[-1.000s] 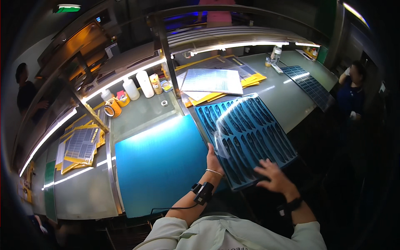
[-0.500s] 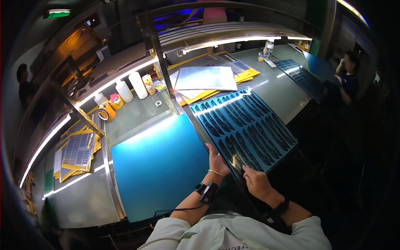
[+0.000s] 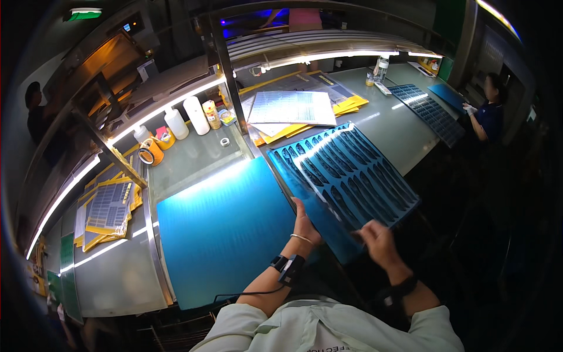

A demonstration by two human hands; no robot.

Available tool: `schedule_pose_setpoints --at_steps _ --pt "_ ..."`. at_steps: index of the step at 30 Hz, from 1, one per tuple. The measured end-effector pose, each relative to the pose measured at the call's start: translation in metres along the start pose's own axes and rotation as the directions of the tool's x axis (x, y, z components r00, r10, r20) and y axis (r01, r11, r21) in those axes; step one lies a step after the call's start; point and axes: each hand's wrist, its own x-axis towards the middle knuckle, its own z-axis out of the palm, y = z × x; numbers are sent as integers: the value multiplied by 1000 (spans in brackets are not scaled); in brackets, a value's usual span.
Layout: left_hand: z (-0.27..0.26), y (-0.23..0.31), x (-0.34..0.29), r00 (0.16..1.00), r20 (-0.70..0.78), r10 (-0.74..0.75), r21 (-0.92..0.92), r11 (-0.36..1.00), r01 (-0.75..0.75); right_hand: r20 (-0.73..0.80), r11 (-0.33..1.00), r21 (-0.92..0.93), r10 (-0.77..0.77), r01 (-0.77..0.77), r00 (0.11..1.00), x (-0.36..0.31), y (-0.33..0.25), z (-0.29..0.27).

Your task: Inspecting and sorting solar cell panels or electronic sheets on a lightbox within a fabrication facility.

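A blue panel point(image 3: 321, 216) lies at a slant on the bench in front of me. Over its right part is a clear film point(image 3: 365, 186) with rows of dark, elongated shapes. My left hand point(image 3: 307, 227) grips the panel's lower left edge, thumb along the edge; its other fingers are mostly hidden. At the film's near corner my right hand point(image 3: 381, 242) has its fingers pinched together, somewhat blurred, with the film's edge at the fingertips. A bare blue strip of panel shows between the hands. To the left rests a plain blue panel point(image 3: 226, 243).
Patterned sheets point(image 3: 290, 108) lie on yellow-edged sheets point(image 3: 352, 102) behind the panel. White bottles point(image 3: 195, 116), an orange tape roll point(image 3: 151, 152) and a small ring point(image 3: 224, 142) stand far left. At far right, a gloved person point(image 3: 489, 111) is beside another patterned panel point(image 3: 427, 111).
The film's near left part has lifted and shifted right, baring a blue strip of panel. My right hand has moved right with the film's corner; my left hand stays at the edge.
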Motion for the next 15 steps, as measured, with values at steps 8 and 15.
schedule_pose_setpoints --at_steps 8,15 --pt "-36 27 49 717 -643 269 470 878 92 -24 656 -604 -582 452 813 64 -97 -83" --pt "-60 8 84 681 -647 343 694 635 339 91 256 -695 -895 672 436 44 -228 -149"
